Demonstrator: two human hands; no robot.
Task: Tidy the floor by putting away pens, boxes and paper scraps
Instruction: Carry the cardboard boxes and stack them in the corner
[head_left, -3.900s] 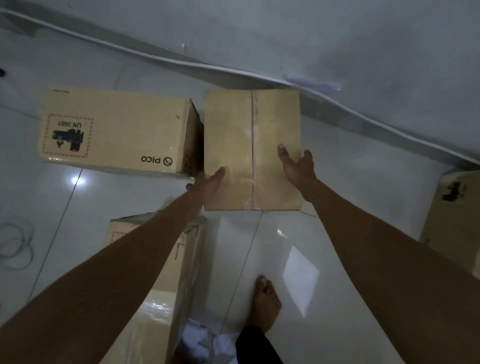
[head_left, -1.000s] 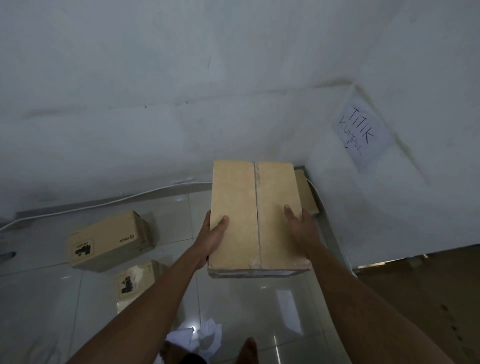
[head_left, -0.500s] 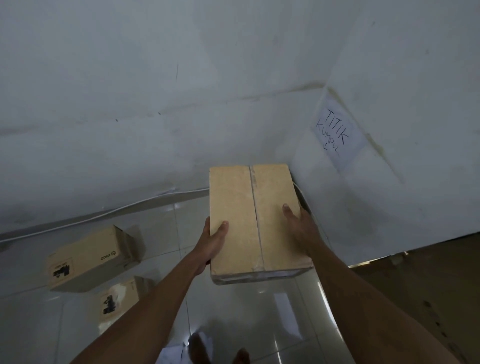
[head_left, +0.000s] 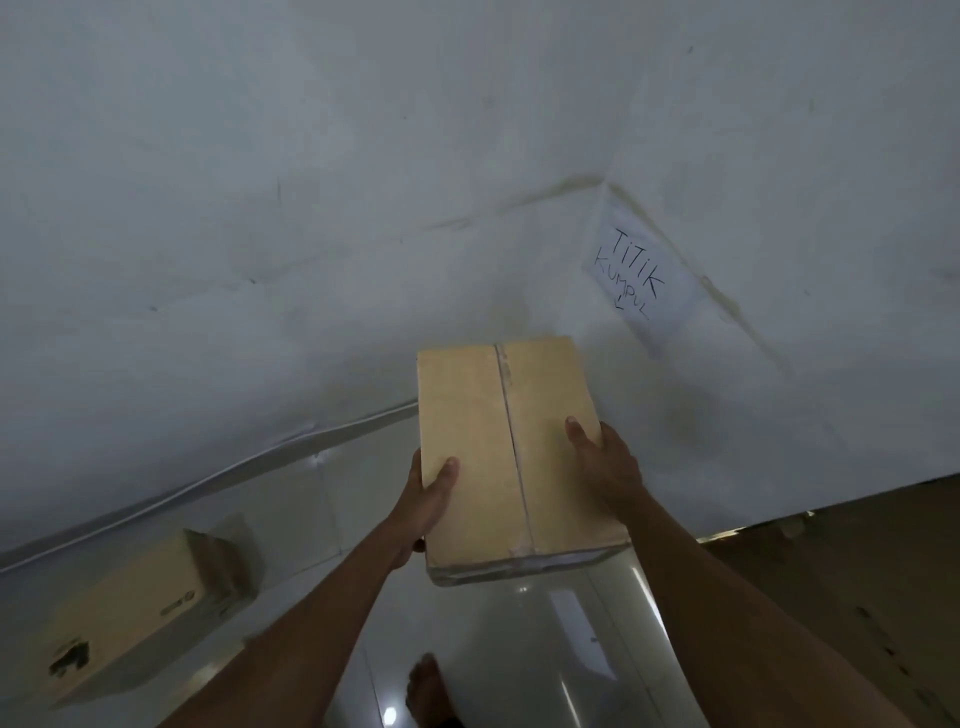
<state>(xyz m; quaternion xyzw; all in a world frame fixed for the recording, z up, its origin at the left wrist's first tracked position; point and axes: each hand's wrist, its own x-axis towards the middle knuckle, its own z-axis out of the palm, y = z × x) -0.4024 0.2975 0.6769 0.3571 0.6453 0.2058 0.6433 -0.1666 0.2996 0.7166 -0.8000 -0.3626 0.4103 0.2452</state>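
The taped tan cardboard box (head_left: 511, 457) has come nearer the corner, now just below the handwritten white paper sign (head_left: 636, 280), left hand (head_left: 426, 499) and right hand (head_left: 605, 462) fingers (head_left: 448, 466) clamped on its sides, so set-down looks close.

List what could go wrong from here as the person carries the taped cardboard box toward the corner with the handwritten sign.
1. The left hand and right hand grip the box near its close end only; the far end could dip and slip free.
2. The box hides the spot below the sign, so it may land on something unseen.
3. The floor looks glossy and the foot is bare; a slip is possible.
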